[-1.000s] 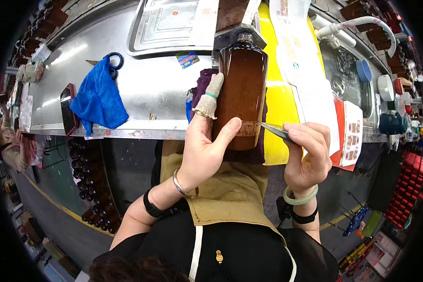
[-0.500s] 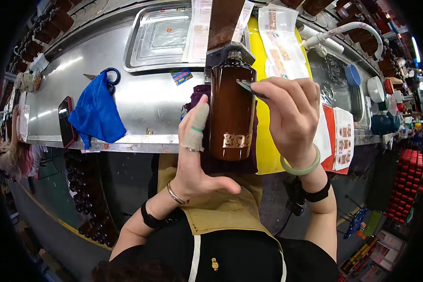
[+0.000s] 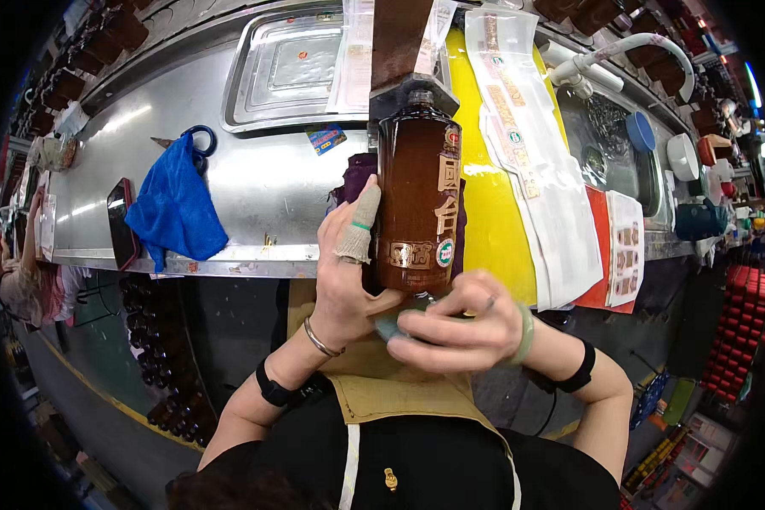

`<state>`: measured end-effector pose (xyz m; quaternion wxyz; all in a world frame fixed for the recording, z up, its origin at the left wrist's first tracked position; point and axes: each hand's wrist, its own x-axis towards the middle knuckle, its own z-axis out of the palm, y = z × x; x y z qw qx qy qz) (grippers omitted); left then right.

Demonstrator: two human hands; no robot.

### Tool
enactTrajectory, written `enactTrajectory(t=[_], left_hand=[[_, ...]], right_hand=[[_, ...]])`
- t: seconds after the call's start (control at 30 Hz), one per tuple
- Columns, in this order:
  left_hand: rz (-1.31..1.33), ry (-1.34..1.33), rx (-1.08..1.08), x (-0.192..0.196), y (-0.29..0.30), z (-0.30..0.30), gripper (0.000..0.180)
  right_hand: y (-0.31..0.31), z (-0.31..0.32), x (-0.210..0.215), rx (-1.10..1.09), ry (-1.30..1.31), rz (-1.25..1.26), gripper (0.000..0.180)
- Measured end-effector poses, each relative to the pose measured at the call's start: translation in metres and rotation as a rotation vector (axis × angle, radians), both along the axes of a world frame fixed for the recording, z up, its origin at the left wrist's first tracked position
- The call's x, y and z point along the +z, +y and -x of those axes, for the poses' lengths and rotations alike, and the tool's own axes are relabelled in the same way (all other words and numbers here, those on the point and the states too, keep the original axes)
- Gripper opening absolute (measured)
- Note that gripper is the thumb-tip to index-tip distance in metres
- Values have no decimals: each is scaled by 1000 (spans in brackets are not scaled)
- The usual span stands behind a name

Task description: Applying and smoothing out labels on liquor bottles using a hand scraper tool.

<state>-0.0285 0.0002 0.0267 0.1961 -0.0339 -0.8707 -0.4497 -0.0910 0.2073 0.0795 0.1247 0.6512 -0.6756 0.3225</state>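
Observation:
A brown bottle (image 3: 412, 195) with raised gold characters and a small green-white round mark lies on its side, its neck away from me. My left hand (image 3: 342, 276) grips its left side near the base, thumb bent against the bottom end; one finger wears a fabric sleeve with a green band. My right hand (image 3: 463, 327) is curled just below the bottle's base, blurred by motion. A grey-green object (image 3: 389, 326) shows at its fingertips, too smeared to name. Dark purple cloth (image 3: 361, 176) lies under the bottle.
White decal sheets (image 3: 518, 144) rest on a yellow sheet (image 3: 489, 225) right of the bottle. To the left are a blue cloth (image 3: 174, 204), scissors (image 3: 202, 140), a phone (image 3: 121, 223) and a metal tray (image 3: 238, 93). A sink with a white faucet (image 3: 637, 53) stands right.
My right hand has dropped from above the bottle, where it held dark tweezers, to its base. My left hand has closed in on the bottle. Gold characters now show along its right side.

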Motion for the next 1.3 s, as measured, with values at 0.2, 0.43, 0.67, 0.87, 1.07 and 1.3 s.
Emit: enactTrajectory(t=[0.2,0.43,0.67,0.87,1.07,1.3], left_hand=[[110,46,-66,-9,-9,-2,88],[70,-58,-157,-10,-14,0,94],[62,-4,-120,-5,-17,-4,101],[37,-14,-144,-14,-19,-6,99],[-198,-137,-209,-1,-19,-7,113],[-470,-156,-231,-10,-17,-2,84]], right_hand=[[3,38,3,-429,102,45,35],[2,39,26,-385,-118,154,37],[20,31,11,-694,-267,395,24],[26,9,-11,-743,-521,438,27],[22,-7,-20,-804,-673,501,28],[22,-15,-25,-809,-800,552,31]])
